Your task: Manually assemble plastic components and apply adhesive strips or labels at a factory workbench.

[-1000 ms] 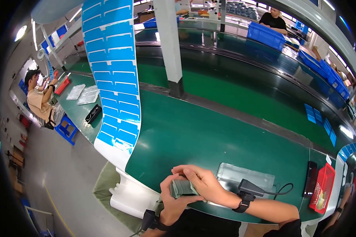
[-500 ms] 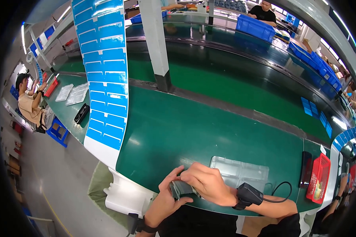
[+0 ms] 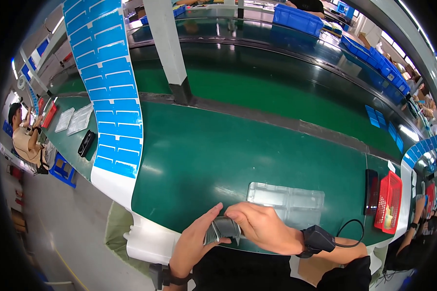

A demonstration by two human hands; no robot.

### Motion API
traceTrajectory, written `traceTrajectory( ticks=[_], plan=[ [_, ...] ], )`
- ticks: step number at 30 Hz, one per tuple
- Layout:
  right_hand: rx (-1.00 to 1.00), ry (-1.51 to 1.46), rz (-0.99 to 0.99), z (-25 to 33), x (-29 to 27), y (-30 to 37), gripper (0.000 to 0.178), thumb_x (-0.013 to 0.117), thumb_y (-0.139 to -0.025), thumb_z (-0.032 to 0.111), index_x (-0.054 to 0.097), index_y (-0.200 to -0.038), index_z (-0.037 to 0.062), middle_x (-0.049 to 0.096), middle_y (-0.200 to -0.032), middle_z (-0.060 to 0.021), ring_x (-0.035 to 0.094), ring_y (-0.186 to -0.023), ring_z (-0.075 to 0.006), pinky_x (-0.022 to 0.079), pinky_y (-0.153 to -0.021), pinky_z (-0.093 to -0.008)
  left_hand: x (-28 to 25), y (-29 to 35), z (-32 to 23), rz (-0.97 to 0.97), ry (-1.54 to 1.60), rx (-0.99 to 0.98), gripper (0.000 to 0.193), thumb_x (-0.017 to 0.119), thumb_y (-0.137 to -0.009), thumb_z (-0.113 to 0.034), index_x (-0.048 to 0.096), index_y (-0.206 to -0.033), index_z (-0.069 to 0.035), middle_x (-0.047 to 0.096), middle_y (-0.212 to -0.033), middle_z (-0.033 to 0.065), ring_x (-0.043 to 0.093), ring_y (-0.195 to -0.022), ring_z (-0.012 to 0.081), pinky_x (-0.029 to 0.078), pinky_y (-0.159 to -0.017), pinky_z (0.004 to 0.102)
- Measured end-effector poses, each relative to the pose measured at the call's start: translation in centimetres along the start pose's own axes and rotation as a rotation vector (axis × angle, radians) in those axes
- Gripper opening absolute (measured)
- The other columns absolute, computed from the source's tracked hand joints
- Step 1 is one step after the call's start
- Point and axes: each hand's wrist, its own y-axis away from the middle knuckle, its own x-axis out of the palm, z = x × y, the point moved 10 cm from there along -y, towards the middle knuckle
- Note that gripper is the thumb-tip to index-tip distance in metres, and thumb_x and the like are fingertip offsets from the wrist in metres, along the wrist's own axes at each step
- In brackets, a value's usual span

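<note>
A stack of thin grey flat pieces (image 3: 225,228) is held upright over the table's near edge, its layers fanned a little at the left end. My left hand (image 3: 195,238) is closed around the stack, fingers behind and thumb in front. At the right end of the stack, my right hand (image 3: 264,227) has thumb and forefinger pinched together; what lies between those fingertips is hidden. Just beyond my right hand a clear plastic tray (image 3: 289,200) with shallow compartments lies flat on the green table (image 3: 199,145).
To the left hangs a long strip of blue labels (image 3: 112,92). A black object (image 3: 86,143) lies past it. On the right are a black flat device (image 3: 371,191) and a red basket (image 3: 389,199). Beyond the grey post (image 3: 167,48) run conveyor belts (image 3: 257,92). Another person (image 3: 24,136) sits far left.
My right hand has shifted right from over the stack to its right end. The stack shows more openly between my hands. The whole view has swung slightly.
</note>
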Motion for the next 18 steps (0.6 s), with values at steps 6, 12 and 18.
traceTrajectory(
  ticks=[6,12,18],
  plan=[
    [0.026,0.039,0.007,0.7,-0.4,0.3,0.018,0.061,-0.105,0.013,0.068,-0.116,0.0005,0.072,-0.096,-0.017,0.072,-0.078,-0.0391,0.061,-0.067,-0.0419,-0.4,0.3,-1.6,-0.143,-0.109,0.249,0.078,0.098,-0.066,-0.022,0.064,-0.133,-0.003,0.072,-0.128,0.0164,0.072,-0.115,0.0341,0.059,-0.096,0.0404],
    [0.056,0.061,0.001,1.4,0.0,0.1,0.014,0.066,-0.103,0.01,0.07,-0.109,-0.0017,0.075,-0.094,-0.0156,0.074,-0.079,-0.0336,0.061,-0.068,-0.0375,0.4,0.4,-0.1,-0.207,0.09,0.242,0.067,0.1,-0.066,-0.02,0.065,-0.12,-0.004,0.073,-0.123,0.0191,0.072,-0.116,0.0349,0.06,-0.095,0.0403],
    [-0.004,0.083,-0.041,1.9,0.0,-0.2,0.013,0.067,-0.101,0.007,0.071,-0.11,-0.0017,0.075,-0.105,-0.0154,0.075,-0.086,-0.0323,0.063,-0.072,-0.0358,0.1,0.4,-0.2,-0.239,0.114,0.217,0.069,0.101,-0.066,-0.021,0.063,-0.12,-0.004,0.075,-0.119,0.0171,0.075,-0.111,0.031,0.061,-0.092,0.0377]
  ],
)
